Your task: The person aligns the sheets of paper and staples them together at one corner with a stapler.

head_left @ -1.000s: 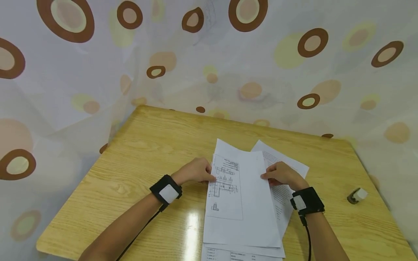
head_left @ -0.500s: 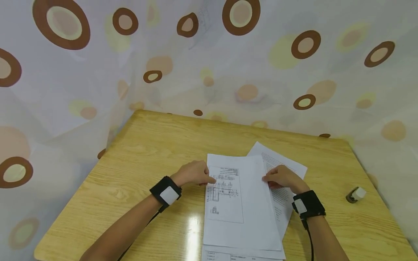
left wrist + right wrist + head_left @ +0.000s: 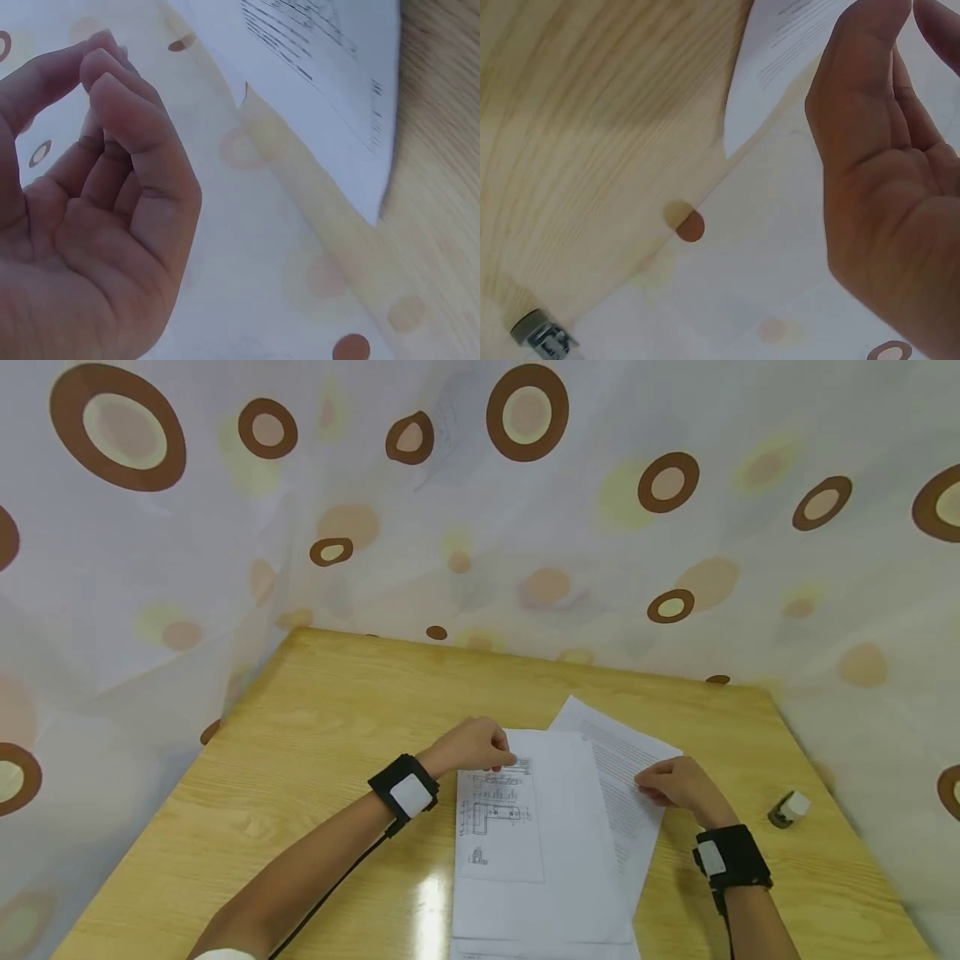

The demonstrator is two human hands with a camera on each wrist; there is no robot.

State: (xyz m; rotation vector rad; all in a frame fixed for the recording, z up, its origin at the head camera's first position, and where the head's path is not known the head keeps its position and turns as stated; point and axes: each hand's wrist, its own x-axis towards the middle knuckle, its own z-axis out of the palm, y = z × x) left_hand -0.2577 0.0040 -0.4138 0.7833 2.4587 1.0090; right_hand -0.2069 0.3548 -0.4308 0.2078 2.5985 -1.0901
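We note, with twelve o'clock at the table's far edge: the white paper sheet printed with a black line drawing [image 3: 577,877] lies near the middle of the pale yellow wood-grain table [image 3: 345,693], its near side toward six o'clock. A white paper sheet of dense printed text [image 3: 617,768] slants out beneath it from one to three o'clock; we take the overlap as the reason only a strip shows. The hands are well apart. Our left hand [image 3: 468,747] is at the drawing's eleven o'clock, fingers curled to the thumb, gripping nothing we can see; bent this way, it probably avoids creasing the page. Our right hand [image 3: 682,785] is over the text sheet's outer edge, likely because that margin is uncovered; we cannot tell whether it pinches paper. Another white page peeks out at six o'clock. A small grey-and-white cylinder [image 3: 789,810] sits well off at three o'clock, perhaps to keep clear of the pages.
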